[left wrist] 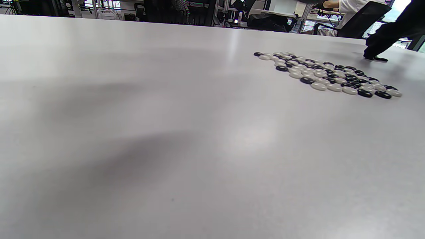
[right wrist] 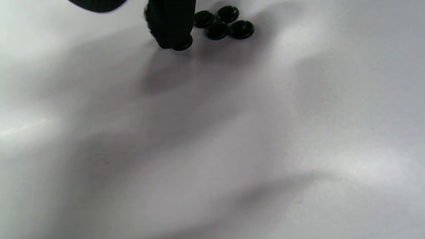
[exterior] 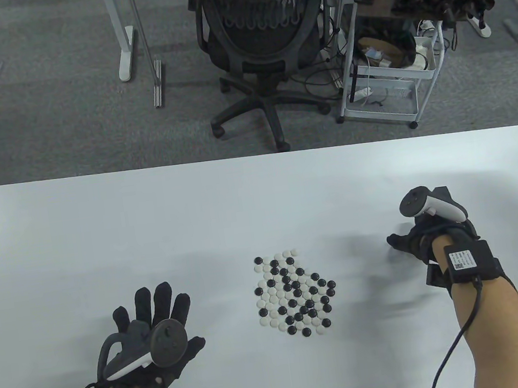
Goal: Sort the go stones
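table (exterior: 101,224): white top, hands come in from near edge.
mixed pile (exterior: 295,292): black + white go stones lying flat in one loose patch, mid-table, between the two hands; colours intermixed. in left wrist view same patch (left wrist: 327,74) sits far right on the surface.
black group (right wrist: 224,22): four black stones close together, some touching, seen in right wrist view just beside the r fingertip; hidden under the hand in table view.
left hand (exterior: 156,334): flat, palm down, fingers straight + spread, gripping nothing; left of the pile, well apart from it. whether it rests on the table or hovers, can't tell.
right hand (exterior: 429,240): right of the pile, apart from it, fingers curled downward toward the surface. one fingertip (right wrist: 172,30) comes down onto the table w/ a dark stone at its tip; whether it pinches the stone or only presses on it, can't tell.
trackers: one on back of each hand.
beyond table: office chair (exterior: 262,41), white wire cart (exterior: 385,67) w/ clutter, grey carpet.
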